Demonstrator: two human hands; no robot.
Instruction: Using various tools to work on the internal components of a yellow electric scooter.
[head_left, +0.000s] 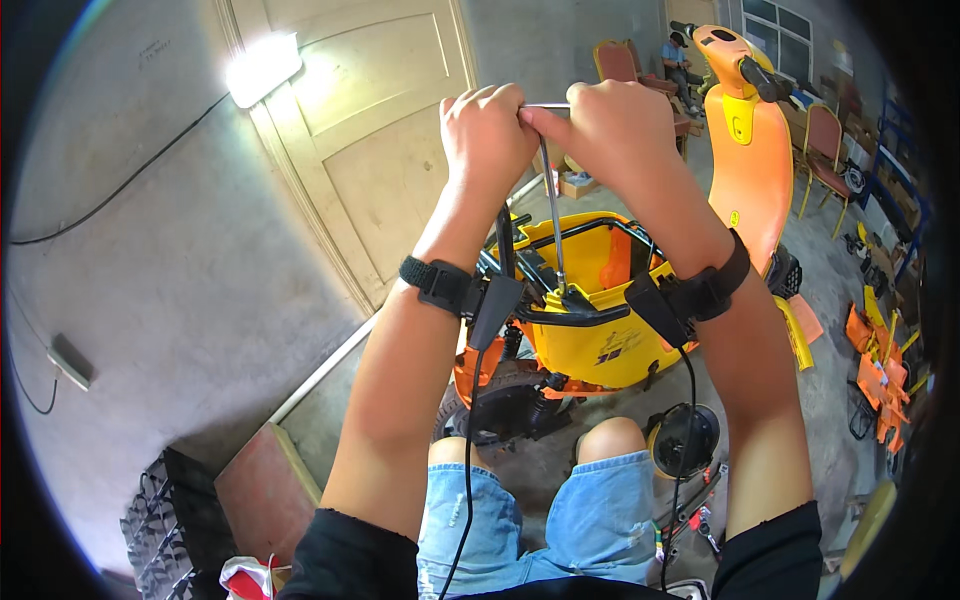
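Note:
Both my hands grip the crossbar of a silver T-handle wrench (553, 205), raised over the rear of a yellow and orange electric scooter (600, 345). My left hand (487, 135) is closed round the bar's left end. Closed on its right end is my right hand (622, 125). The wrench's long shaft slants down to the black tube frame by the yellow body shell, and its tip sits near a bracket there; what it engages is too small to make out. The scooter's orange front shield (750, 170) and handlebar stand to the right. Each wrist wears a black strap with a cabled device.
Below the shell shows a black tyre (510, 400). A round black container (685, 440) stands by my right knee. Orange and yellow panels (880, 385) lie on the floor at right. Behind are a door (390, 130), chairs (822, 145) and a seated person (677, 70).

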